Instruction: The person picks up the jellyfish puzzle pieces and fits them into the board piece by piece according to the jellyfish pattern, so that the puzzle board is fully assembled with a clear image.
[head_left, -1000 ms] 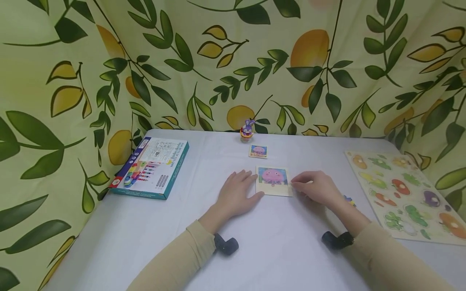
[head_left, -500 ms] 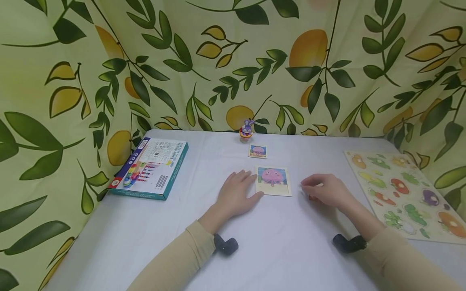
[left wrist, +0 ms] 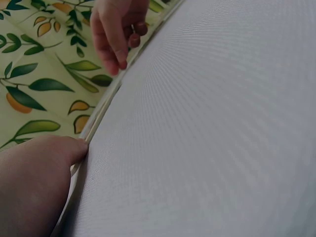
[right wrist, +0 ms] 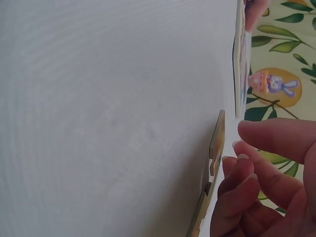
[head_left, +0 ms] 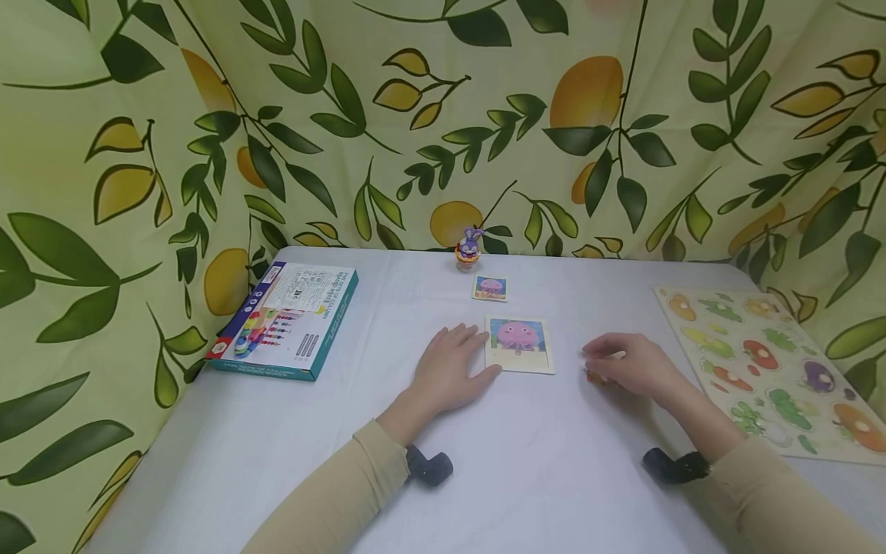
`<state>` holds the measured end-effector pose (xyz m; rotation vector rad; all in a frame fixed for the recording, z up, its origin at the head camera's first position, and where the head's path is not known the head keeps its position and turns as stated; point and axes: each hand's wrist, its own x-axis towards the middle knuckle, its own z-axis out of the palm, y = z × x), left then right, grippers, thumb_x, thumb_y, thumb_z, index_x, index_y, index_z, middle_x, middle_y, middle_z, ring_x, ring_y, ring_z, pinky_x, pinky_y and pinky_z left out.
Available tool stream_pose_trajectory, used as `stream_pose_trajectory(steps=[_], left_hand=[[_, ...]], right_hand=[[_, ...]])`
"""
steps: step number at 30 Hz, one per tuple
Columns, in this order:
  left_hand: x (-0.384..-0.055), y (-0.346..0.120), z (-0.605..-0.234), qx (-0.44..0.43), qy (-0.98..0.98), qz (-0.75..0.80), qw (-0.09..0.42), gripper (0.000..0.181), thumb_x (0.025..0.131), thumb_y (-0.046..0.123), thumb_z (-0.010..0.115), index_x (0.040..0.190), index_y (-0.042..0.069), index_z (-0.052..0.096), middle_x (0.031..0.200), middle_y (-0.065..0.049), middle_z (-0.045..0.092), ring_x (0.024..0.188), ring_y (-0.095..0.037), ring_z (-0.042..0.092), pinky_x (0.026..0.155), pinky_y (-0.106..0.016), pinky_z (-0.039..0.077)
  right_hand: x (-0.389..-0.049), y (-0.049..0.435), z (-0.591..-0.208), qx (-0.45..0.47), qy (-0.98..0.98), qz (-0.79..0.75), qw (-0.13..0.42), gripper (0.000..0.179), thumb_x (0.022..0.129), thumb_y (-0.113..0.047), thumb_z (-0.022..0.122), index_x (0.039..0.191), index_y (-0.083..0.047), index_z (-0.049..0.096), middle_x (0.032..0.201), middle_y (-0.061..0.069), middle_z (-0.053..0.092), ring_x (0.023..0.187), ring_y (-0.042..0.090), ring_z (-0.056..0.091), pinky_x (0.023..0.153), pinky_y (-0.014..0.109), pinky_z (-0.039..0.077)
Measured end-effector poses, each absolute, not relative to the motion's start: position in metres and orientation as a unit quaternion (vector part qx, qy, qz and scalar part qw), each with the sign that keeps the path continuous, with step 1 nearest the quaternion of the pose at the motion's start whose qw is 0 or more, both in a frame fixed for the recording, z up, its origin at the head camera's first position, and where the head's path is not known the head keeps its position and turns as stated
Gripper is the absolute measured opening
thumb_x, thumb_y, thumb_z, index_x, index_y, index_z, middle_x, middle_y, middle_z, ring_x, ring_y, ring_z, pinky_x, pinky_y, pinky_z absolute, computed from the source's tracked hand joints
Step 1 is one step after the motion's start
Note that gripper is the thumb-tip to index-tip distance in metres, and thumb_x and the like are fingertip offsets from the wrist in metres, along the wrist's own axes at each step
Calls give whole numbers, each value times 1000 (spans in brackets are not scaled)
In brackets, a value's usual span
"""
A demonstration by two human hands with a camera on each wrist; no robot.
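A square puzzle tray (head_left: 536,362) with a pink octopus-like picture lies on the white table in front of me. My left hand (head_left: 451,369) rests beside its left edge, and the left wrist view shows the thumb (left wrist: 76,149) touching that edge. To the tray's right, my right hand (head_left: 633,365) hovers low over the table with loosely bent fingers. In the right wrist view nothing sits between thumb (right wrist: 276,138) and fingers. Flat puzzle pieces (right wrist: 217,140) lie on the table beside those fingertips; in the head view the hand mostly hides them.
A small picture card (head_left: 490,288) with a similar pink creature lies behind the tray. A purple rabbit figurine (head_left: 468,250) stands near the back edge. A flat game box (head_left: 284,319) lies at left, and a vegetable puzzle board (head_left: 775,369) at right.
My right hand has moved right, away from the tray's right edge, and is now over the loose pieces. My left hand and the tray have stayed in place.
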<state>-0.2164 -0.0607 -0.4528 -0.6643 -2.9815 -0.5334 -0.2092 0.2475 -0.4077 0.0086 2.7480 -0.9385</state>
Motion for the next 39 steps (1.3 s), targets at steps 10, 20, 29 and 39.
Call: stream_pose_trajectory(steps=[10, 20, 29, 39], left_hand=[[-216, -61, -452, -214, -961, -175, 19, 66, 100, 58, 53, 153, 18, 51, 158, -4, 45, 150, -23, 33, 126, -39, 14], [-216, -61, -453, -216, -961, -172, 24, 66, 100, 58, 53, 152, 18, 52, 157, -4, 46, 150, -23, 34, 126, -40, 15], [-216, -61, -454, -216, -961, -172, 25, 66, 100, 59, 52, 152, 18, 52, 157, -4, 46, 150, -23, 33, 126, -40, 15], [-218, -61, -457, -216, -961, -170, 25, 67, 100, 59, 52, 153, 19, 51, 158, -4, 45, 150, -22, 32, 127, -40, 14]], right_hand=[[-205, 255, -408, -22, 947, -296, 124, 47, 89, -28, 80, 126, -3, 67, 118, 20, 66, 101, 34, 60, 82, 48, 55], [-203, 261, -406, -35, 947, -290, 137, 53, 85, -35, 83, 125, -4, 67, 117, 18, 65, 101, 34, 58, 79, 44, 53], [-203, 263, -404, -45, 952, -268, 138, 53, 82, -30, 86, 121, -1, 65, 111, 17, 64, 98, 33, 55, 79, 44, 51], [-205, 261, -405, -37, 952, -267, 141, 46, 82, -28, 86, 115, -4, 66, 109, 15, 63, 96, 33, 54, 77, 41, 49]])
